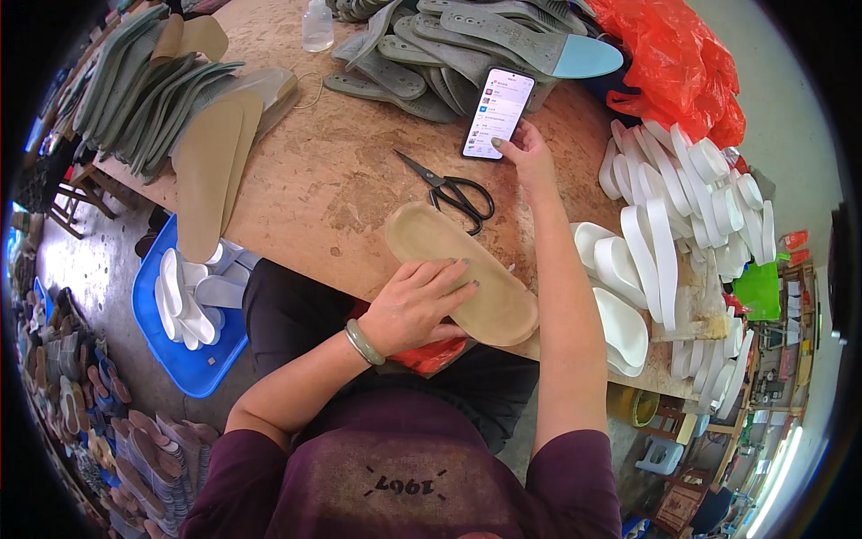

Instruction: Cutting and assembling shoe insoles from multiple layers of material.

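My left hand (415,304) rests palm-down on a tan shoe sole (458,269) that lies at the near edge of the wooden table (332,171); a green bangle circles that wrist. My right hand (528,154) reaches forward, its thumb touching the lit screen of a smartphone (497,113) that leans against a pile of grey soles (449,54). Black scissors (453,191) lie shut on the table between the phone and the tan sole.
Stacks of grey-green and tan soles (180,99) fill the table's left. White curved sole pieces (682,216) pile up on the right, beside an orange plastic bag (682,63). A clear bottle (318,25) stands at the back. A blue tray (184,314) with white pieces sits on the floor at left.
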`<action>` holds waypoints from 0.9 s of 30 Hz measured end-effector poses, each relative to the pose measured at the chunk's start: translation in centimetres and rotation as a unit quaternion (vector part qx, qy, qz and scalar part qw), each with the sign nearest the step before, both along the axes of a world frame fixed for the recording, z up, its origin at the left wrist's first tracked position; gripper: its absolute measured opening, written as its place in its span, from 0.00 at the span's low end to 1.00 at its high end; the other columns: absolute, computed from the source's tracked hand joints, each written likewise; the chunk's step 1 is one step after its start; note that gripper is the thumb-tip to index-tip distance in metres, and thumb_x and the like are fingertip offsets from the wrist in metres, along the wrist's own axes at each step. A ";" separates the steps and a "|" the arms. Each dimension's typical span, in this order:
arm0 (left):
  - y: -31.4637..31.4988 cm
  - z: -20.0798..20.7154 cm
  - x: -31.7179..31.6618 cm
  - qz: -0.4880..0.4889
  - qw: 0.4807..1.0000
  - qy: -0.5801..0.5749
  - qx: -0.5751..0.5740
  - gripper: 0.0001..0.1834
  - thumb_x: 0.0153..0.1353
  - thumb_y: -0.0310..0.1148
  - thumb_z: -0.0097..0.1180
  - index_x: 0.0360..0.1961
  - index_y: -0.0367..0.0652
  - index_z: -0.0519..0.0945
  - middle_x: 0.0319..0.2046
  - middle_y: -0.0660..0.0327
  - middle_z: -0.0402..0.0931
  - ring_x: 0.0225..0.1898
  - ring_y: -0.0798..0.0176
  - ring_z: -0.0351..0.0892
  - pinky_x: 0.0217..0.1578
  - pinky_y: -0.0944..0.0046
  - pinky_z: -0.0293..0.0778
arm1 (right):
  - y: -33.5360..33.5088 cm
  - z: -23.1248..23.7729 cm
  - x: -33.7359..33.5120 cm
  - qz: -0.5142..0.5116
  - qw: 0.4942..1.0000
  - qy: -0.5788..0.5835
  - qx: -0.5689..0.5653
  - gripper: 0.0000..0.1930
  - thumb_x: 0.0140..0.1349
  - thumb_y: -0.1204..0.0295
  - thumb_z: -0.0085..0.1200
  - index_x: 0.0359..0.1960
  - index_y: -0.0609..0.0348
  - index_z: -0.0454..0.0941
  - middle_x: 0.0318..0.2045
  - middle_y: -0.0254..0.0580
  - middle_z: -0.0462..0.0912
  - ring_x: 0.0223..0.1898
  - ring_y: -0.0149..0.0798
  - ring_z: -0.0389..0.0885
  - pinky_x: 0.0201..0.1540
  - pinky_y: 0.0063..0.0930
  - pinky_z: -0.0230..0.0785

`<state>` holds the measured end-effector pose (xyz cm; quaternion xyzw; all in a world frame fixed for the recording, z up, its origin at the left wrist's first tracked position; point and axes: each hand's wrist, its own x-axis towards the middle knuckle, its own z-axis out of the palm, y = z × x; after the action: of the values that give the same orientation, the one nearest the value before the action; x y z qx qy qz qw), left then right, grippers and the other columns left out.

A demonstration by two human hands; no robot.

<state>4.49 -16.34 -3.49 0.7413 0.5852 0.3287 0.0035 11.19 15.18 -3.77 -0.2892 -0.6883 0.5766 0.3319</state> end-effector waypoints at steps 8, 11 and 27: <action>0.1 0.0 0.2 0.005 1.000 0.005 0.010 0.33 0.44 0.49 0.72 0.54 0.53 0.81 0.59 0.59 0.73 0.58 0.56 0.73 0.56 0.55 0.69 | -0.9 -1.6 -0.1 -0.026 0.988 -0.092 0.123 0.35 0.52 0.76 0.68 0.62 0.66 0.66 0.51 0.44 0.81 0.52 0.39 0.80 0.59 0.32 0.70; 0.1 -0.1 0.1 0.005 1.000 0.006 0.014 0.33 0.45 0.48 0.72 0.54 0.53 0.81 0.59 0.59 0.73 0.57 0.56 0.73 0.56 0.55 0.69 | -1.4 -1.9 -0.6 -0.054 0.966 -0.141 0.210 0.34 0.49 0.75 0.69 0.59 0.65 0.68 0.50 0.45 0.81 0.52 0.40 0.80 0.58 0.33 0.71; -0.1 -0.1 -0.1 -0.001 1.000 -0.012 0.014 0.34 0.45 0.48 0.72 0.55 0.52 0.80 0.58 0.60 0.73 0.58 0.56 0.73 0.55 0.55 0.69 | -0.4 -1.4 -0.2 -0.013 1.000 -0.016 -0.018 0.34 0.55 0.78 0.66 0.64 0.64 0.66 0.53 0.42 0.79 0.52 0.35 0.78 0.62 0.30 0.66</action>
<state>4.42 -16.40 -3.58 0.7376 0.5801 0.3456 0.0004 10.96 14.81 -5.15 -0.3135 -0.6789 0.5798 0.3233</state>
